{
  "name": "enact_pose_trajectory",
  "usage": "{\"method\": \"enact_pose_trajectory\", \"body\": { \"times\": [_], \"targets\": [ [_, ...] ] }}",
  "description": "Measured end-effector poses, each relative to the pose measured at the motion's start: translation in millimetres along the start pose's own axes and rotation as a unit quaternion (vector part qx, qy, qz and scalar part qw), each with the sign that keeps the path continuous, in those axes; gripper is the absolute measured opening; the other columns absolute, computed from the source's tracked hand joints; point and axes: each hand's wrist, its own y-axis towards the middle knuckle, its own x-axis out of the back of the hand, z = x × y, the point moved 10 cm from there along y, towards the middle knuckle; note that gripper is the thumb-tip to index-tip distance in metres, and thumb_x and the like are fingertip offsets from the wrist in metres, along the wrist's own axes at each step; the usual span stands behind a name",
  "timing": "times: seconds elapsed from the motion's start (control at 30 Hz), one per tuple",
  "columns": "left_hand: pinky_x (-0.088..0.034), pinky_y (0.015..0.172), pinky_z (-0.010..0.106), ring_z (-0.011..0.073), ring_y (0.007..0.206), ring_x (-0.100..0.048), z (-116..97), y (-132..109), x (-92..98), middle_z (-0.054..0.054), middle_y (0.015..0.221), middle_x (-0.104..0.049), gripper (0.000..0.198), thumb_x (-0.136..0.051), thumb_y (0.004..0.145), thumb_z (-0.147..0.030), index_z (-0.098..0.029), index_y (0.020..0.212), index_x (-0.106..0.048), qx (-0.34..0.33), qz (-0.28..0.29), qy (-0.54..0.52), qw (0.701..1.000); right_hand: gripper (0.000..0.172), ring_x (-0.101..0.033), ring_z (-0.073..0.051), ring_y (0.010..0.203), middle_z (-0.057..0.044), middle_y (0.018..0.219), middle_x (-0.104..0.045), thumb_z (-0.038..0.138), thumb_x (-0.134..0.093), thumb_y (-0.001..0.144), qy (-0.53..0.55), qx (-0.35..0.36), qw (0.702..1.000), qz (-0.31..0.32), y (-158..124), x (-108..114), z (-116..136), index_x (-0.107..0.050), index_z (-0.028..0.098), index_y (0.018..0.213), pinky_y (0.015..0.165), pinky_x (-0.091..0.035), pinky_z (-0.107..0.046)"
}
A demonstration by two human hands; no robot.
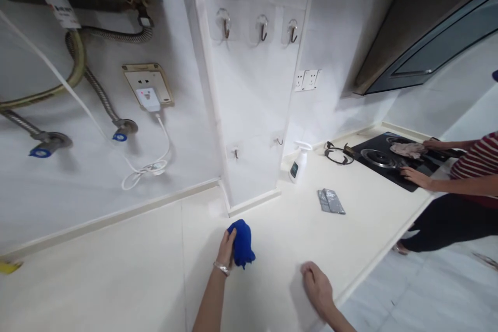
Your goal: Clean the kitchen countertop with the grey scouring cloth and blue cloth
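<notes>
Head view, looking down over a pale worktop (116,270) that runs into a corner where a white wall pillar (252,114) juts out. The left hand (226,249) has its grip closed around a bunched blue cloth (241,244), pressed to the worktop just in front of the pillar's foot. The right hand (317,285) lies palm down near the front edge, its grip loose and holding nothing.

The white label (62,10) on the unit up at the left carries print too small to read, and so do the dark label on the spray bottle (299,163) beside the pillar and the grey packets (331,201) lying flat further right.

At the far right end another person's hands (416,176) rest on a black hob (389,161), one on a rag (408,149). A loose pan ring (337,154) sits between bottle and hob. On the left wall are a plugged socket (150,94), a coiled white cable (150,168) and hoses (97,88).

The worktop lies bare left of the cloth, with open room between the hands and the packets.
</notes>
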Motion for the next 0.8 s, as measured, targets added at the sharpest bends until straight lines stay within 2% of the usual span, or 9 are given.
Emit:
{"method": "enact_pose_trajectory", "body": {
  "times": [0.07, 0.17, 0.23, 0.27, 0.33, 0.43, 0.57, 0.7, 0.8],
  "targets": [
    [-0.061, 0.09, 0.047, 0.0297, 0.101, -0.075, 14, -21, -19.8, 0.015, 0.111, -0.078, 0.068, -0.064, 0.078, -0.073, -0.02, 0.119, -0.064, 0.024, 0.048, -0.056, 0.997, 0.042, -0.07, -0.025, 0.084, -0.007, 0.09, -0.074, 0.065, -0.061, 0.079, 0.166, -0.092, 0.977, 0.093, 1, -38, 23, -0.067, 0.024, 0.087, 0.079, -0.054, -0.038],
    [-0.058, 0.099, 0.05, 0.0314, 0.11, -0.073, 24, -47, -37.5, 0.016, 0.12, -0.076, 0.072, -0.064, 0.076, -0.076, -0.02, 0.122, -0.063, 0.036, 0.093, -0.111, 0.989, 0.061, -0.07, -0.027, 0.105, -0.009, 0.115, -0.075, 0.073, -0.066, 0.077, 0.37, -0.209, 0.872, 0.241, -16, -102, 67, -0.069, 0.024, 0.114, 0.093, -0.053, -0.041],
    [-0.056, 0.101, 0.05, 0.0316, 0.11, -0.072, 26, -59, -38.6, 0.016, 0.118, -0.076, 0.072, -0.068, 0.073, -0.075, -0.02, 0.12, -0.065, 0.032, 0.108, -0.116, 0.987, 0.063, -0.07, -0.026, 0.101, -0.009, 0.112, -0.076, 0.073, -0.065, 0.081, 0.425, -0.237, 0.813, 0.319, -33, -132, 91, -0.069, 0.023, 0.119, 0.092, -0.053, -0.042],
    [-0.055, 0.102, 0.05, 0.0312, 0.109, -0.072, 26, -62, -35.6, 0.015, 0.115, -0.077, 0.072, -0.072, 0.07, -0.074, -0.02, 0.117, -0.066, 0.027, 0.11, -0.109, 0.987, 0.061, -0.071, -0.025, 0.095, -0.008, 0.106, -0.076, 0.071, -0.068, 0.08, 0.425, -0.24, 0.806, 0.335, -39, -139, 96, -0.071, 0.021, 0.115, 0.088, -0.053, -0.041],
    [-0.055, 0.101, 0.047, 0.0295, 0.104, -0.072, 24, -66, -23.6, 0.012, 0.107, -0.078, 0.067, -0.079, 0.065, -0.07, -0.02, 0.108, -0.069, 0.013, 0.106, -0.081, 0.991, 0.052, -0.068, -0.021, 0.08, -0.005, 0.087, -0.075, 0.062, -0.081, 0.07, 0.389, -0.238, 0.835, 0.31, -41, -142, 89, -0.073, 0.018, 0.096, 0.078, -0.052, -0.036],
    [-0.056, 0.094, 0.043, 0.0258, 0.092, -0.071, 18, -68, -1.2, 0.006, 0.089, -0.077, 0.06, -0.083, 0.061, -0.068, -0.019, 0.093, -0.068, -0.011, 0.09, -0.024, 0.996, 0.046, -0.057, -0.015, 0.063, 0.002, 0.064, -0.064, 0.056, -0.088, 0.06, 0.321, -0.199, 0.902, 0.209, -28, -122, 78, -0.063, 0.02, 0.072, 0.064, -0.044, -0.029],
    [-0.058, 0.084, 0.041, 0.026, 0.086, -0.072, 18, -73, 10.3, 0.006, 0.086, -0.078, 0.064, -0.074, 0.067, -0.073, -0.02, 0.101, -0.065, -0.026, 0.088, 0.03, 0.995, 0.044, -0.057, -0.016, 0.068, 0.003, 0.069, -0.063, 0.06, -0.082, 0.069, 0.278, -0.069, 0.949, 0.134, -7, -88, 110, -0.06, 0.022, 0.077, 0.065, -0.046, -0.029],
    [-0.057, 0.095, 0.047, 0.0299, 0.1, -0.073, 33, -75, 21.9, 0.013, 0.104, -0.078, 0.061, -0.062, 0.078, -0.069, -0.02, 0.114, -0.061, -0.03, 0.042, 0.092, 0.994, 0.041, -0.063, -0.019, 0.076, -0.002, 0.085, -0.069, 0.061, -0.07, 0.081, 0.177, 0.042, 0.974, 0.139, 5, -74, 138, -0.065, 0.022, 0.095, 0.07, -0.051, -0.03],
    [-0.053, 0.103, 0.051, 0.0317, 0.109, -0.071, 45, -79, 43.2, 0.018, 0.118, -0.074, 0.057, -0.058, 0.08, -0.059, -0.018, 0.118, -0.059, -0.03, -0.012, 0.138, 0.99, 0.043, -0.061, -0.018, 0.058, 0.001, 0.066, -0.063, 0.065, -0.058, 0.086, 0.082, -0.015, 0.98, 0.178, 9, -81, 108, -0.064, 0.022, 0.085, 0.058, -0.05, -0.031]
  ]
}}
